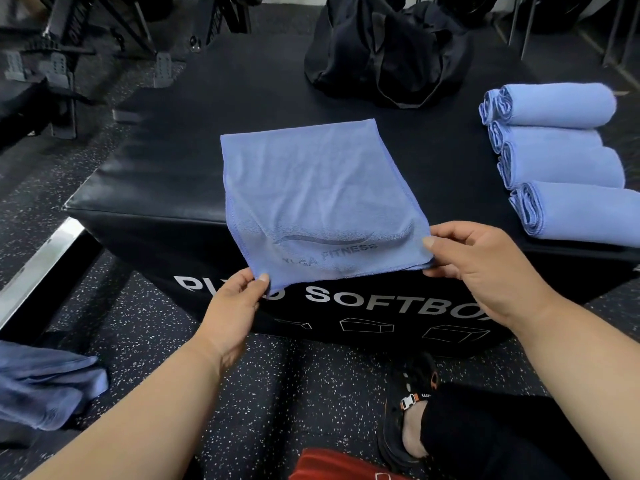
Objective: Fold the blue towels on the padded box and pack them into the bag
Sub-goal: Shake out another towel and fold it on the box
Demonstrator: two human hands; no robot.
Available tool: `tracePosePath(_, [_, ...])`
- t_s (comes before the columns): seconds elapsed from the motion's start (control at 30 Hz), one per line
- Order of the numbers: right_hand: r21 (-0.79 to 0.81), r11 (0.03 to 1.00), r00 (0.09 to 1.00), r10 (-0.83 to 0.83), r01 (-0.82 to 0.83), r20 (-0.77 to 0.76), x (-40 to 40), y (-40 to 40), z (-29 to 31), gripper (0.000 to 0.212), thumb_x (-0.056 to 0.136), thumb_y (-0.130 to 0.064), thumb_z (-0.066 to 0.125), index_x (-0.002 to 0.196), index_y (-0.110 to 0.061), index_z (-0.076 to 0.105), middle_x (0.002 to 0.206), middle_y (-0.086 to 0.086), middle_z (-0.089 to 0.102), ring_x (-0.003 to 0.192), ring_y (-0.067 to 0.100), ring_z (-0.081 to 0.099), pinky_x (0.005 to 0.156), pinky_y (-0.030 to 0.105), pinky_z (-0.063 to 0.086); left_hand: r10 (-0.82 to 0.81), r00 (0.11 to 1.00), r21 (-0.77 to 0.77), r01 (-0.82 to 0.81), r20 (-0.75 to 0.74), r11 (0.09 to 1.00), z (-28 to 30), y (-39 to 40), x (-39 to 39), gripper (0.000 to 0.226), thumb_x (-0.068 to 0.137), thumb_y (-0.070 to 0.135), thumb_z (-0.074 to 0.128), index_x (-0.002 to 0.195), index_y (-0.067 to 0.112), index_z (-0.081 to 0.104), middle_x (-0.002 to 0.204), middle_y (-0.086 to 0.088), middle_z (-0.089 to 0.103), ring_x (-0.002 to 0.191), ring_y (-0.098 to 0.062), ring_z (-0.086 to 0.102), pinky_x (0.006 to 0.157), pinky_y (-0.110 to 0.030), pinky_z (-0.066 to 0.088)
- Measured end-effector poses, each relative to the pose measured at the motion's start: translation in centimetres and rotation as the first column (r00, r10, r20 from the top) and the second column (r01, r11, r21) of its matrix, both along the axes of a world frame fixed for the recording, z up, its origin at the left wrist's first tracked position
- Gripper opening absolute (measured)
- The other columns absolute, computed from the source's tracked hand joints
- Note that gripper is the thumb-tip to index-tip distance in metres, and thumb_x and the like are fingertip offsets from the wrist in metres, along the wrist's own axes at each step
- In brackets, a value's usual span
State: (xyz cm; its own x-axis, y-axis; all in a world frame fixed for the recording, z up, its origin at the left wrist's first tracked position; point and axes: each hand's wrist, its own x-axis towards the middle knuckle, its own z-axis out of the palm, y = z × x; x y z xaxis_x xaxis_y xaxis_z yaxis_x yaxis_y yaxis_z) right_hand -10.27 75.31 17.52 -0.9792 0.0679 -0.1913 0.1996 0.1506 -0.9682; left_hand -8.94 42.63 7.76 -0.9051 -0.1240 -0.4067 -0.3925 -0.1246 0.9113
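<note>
A blue towel (311, 188) lies folded lengthwise on the black padded box (166, 161), its near end hanging over the front edge. My left hand (235, 306) pinches the near left corner. My right hand (485, 268) pinches the near right corner. Several folded blue towels (561, 157) lie in a row on the box's right side. The black bag (388, 50) sits slumped at the far end of the box.
A heap of darker blue cloth (45, 379) lies on the speckled floor at lower left. Gym rack legs (59, 74) stand at far left. My sandalled foot (412, 410) rests on the floor before the box.
</note>
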Motion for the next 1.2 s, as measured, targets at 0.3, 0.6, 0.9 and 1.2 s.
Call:
tracePosePath(0.3, [0.237,0.964,0.992,0.128,-0.120,-0.020,0.2,0.0,0.0,0.021,0.100,-0.033,0.068,0.088,-0.022,0.081,0.087,0.006,0.076,0.081,0.015,0.067,0.098,0.048,0.058,-0.034,0.999,-0.046,0.033,-0.006,0.998,0.9,-1.5,1.0,0.026,0.111,0.032,0.050,0.103,0.016,0.068,0.084,0.011,0.077,0.085,0.003,0.071,0.096,-0.029,0.047])
tracePosePath(0.6, [-0.037,0.996,0.997,-0.080,0.081,0.022,0.8,-0.5,-0.7,0.017,0.099,-0.017,0.072,0.088,-0.006,0.077,0.089,0.010,0.079,0.078,0.016,0.072,0.080,0.032,0.060,0.127,0.992,0.106,-0.125,-0.015,0.986,3.8,-2.7,3.6,0.038,0.110,0.032,0.050,0.136,0.008,0.065,0.125,-0.001,0.076,0.116,-0.018,0.067,0.107,-0.037,0.049])
tracePosePath(0.9, [-0.258,0.949,0.980,-0.148,0.179,0.132,4.6,-1.8,1.5,0.025,0.101,-0.009,0.068,0.123,-0.020,0.062,0.092,0.004,0.076,0.066,0.012,0.069,0.074,0.031,0.062,0.239,0.971,0.222,-0.234,0.003,0.947,9.5,-2.2,7.9,0.019,0.108,0.025,0.055,0.115,0.021,0.073,0.108,0.005,0.075,0.088,-0.009,0.060,0.079,-0.026,0.046])
tracePosePath(1.2, [-0.316,0.949,0.996,-0.018,-0.010,-0.086,13.8,-4.8,9.7,0.025,0.106,-0.001,0.049,0.105,-0.011,0.072,0.081,-0.006,0.075,0.065,0.005,0.061,0.082,0.033,0.055,0.353,0.877,-0.009,-0.377,-0.326,0.926,19.1,-5.1,15.0,0.020,0.107,0.025,0.059,0.125,0.031,0.066,0.108,-0.003,0.065,0.087,-0.011,0.061,0.076,-0.031,0.055])
